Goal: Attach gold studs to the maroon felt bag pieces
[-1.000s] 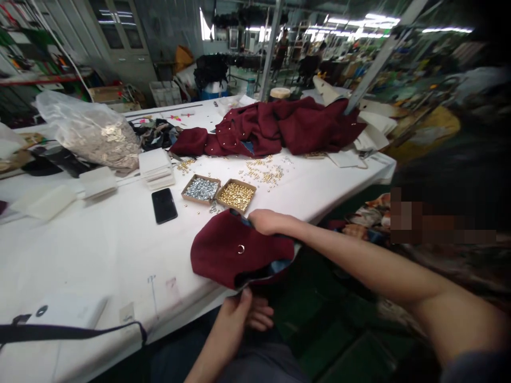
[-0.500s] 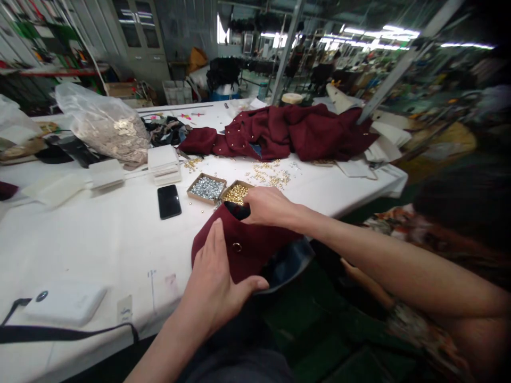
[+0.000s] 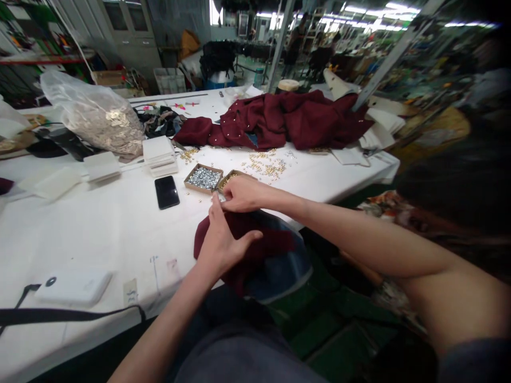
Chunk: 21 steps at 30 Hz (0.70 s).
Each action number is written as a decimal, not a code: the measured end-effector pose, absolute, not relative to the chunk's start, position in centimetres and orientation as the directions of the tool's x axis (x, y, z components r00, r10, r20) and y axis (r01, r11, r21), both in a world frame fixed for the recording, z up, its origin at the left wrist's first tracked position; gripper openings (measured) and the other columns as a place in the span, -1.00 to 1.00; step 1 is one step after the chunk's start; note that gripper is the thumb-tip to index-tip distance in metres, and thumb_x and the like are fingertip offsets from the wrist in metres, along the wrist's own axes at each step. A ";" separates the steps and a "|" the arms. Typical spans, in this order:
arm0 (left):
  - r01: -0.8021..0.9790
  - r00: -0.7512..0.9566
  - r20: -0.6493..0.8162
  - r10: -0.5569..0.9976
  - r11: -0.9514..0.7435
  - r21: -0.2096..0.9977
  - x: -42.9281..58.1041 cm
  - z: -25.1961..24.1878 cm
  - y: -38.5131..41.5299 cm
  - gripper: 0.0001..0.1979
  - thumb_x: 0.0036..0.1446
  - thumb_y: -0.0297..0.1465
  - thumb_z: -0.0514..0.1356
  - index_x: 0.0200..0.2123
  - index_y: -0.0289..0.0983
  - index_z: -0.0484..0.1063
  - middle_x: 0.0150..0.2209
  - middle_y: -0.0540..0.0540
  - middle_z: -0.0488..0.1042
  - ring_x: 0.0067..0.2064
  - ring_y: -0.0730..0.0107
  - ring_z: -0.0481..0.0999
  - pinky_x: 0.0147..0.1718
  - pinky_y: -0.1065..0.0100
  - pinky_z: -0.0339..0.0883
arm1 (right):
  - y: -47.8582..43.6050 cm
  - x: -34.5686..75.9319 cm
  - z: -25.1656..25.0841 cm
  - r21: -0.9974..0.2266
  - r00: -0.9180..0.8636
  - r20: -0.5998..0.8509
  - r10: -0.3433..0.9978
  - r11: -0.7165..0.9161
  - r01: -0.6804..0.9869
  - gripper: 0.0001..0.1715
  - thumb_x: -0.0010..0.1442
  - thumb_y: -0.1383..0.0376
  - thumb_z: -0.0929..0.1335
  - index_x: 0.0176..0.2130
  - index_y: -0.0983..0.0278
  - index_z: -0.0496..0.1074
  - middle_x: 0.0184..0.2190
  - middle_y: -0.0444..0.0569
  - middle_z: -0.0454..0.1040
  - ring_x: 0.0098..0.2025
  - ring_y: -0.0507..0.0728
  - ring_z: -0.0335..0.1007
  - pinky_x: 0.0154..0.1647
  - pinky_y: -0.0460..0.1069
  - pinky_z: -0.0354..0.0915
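A dark red cloth piece (image 3: 275, 244) with a blue lining hangs over the near edge of the white table (image 3: 80, 234). My left hand (image 3: 219, 239) lies flat on it with the fingers stretched out, fingertips pointing toward the boxes. My right hand (image 3: 239, 194) is curled at the cloth's far edge, right beside the small box of gold studs (image 3: 227, 178); what its fingers pinch is too small to make out. A box of silver studs (image 3: 203, 178) stands just left of the gold one.
A black phone (image 3: 166, 192) lies left of the boxes. Loose gold studs (image 3: 267, 165) are scattered before a heap of dark red garments (image 3: 287, 119). White card stacks (image 3: 159, 155), a plastic bag of metal parts (image 3: 96, 119) and a white device with a black strap (image 3: 74, 287) lie left.
My left hand came up from below the table edge onto the red cloth and slid forward over the ring. My right hand shifted toward the gold stud box and the cloth bunched up.
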<state>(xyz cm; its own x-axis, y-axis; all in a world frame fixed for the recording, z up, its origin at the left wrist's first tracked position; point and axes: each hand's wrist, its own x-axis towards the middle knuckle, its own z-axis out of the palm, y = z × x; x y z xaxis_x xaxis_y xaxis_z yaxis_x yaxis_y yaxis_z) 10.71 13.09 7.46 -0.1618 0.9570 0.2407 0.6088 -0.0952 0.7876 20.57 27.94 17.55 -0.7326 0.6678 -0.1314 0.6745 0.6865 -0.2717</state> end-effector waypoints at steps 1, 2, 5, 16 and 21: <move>0.649 -0.108 0.227 0.968 -0.105 0.753 10.4 6.0 13.4 0.44 0.16 -0.09 0.56 0.65 -0.15 -0.51 0.63 -0.53 -0.01 0.55 -0.36 0.29 0.45 -0.27 0.36 | 27.9 20.9 17.0 -0.253 -0.731 -0.119 0.672 0.691 0.677 -0.59 0.28 -0.01 0.52 -0.39 0.25 0.62 -0.48 0.01 0.50 -0.41 0.12 0.29 -0.35 0.05 0.08; 0.692 -0.067 0.215 0.974 -0.110 0.714 10.1 4.6 13.6 0.42 0.15 -0.15 0.57 0.66 -0.13 -0.46 0.65 -0.50 -0.04 0.56 -0.37 0.26 0.45 -0.27 0.34 | 27.8 21.4 16.5 -0.234 -0.719 -0.116 0.686 0.684 0.691 -0.64 0.25 0.02 0.55 -0.39 0.24 0.63 -0.46 0.01 0.52 -0.39 0.13 0.32 -0.35 0.05 0.09; 0.782 -0.017 0.220 0.975 -0.124 0.611 9.3 2.1 13.4 0.44 0.18 -0.15 0.55 0.65 -0.20 -0.53 0.66 -0.54 -0.13 0.62 -0.39 0.12 0.47 -0.29 0.29 | 27.9 24.1 15.3 -0.187 -0.651 -0.135 0.747 0.626 0.757 -0.51 0.20 -0.16 0.58 -0.34 0.21 0.69 -0.42 0.03 0.58 -0.32 0.20 0.43 -0.31 0.05 0.15; 0.894 0.281 0.027 0.959 -0.271 0.356 9.7 4.3 13.6 0.28 -0.07 0.28 0.53 0.58 -0.15 0.21 0.70 -0.41 -0.48 0.65 -0.73 -0.20 0.40 -0.59 0.22 | 28.0 33.0 13.4 -0.501 -0.627 -0.427 0.651 0.407 0.764 -0.29 0.32 -0.24 0.43 -0.52 0.26 0.50 -0.62 -0.15 0.28 -0.55 0.04 0.11 -0.44 0.00 0.02; 0.951 0.190 0.055 0.980 -0.197 0.237 11.6 3.3 13.9 0.03 0.18 0.18 0.43 0.50 -0.33 0.30 0.62 -0.57 -0.01 0.60 -0.57 0.03 0.42 -0.57 0.15 | 29.1 32.1 14.5 -0.560 -0.661 -0.182 0.728 0.475 0.679 -0.37 0.42 -0.15 0.38 -0.45 0.26 0.51 -0.57 -0.17 0.30 -0.50 0.04 0.12 -0.40 -0.01 0.01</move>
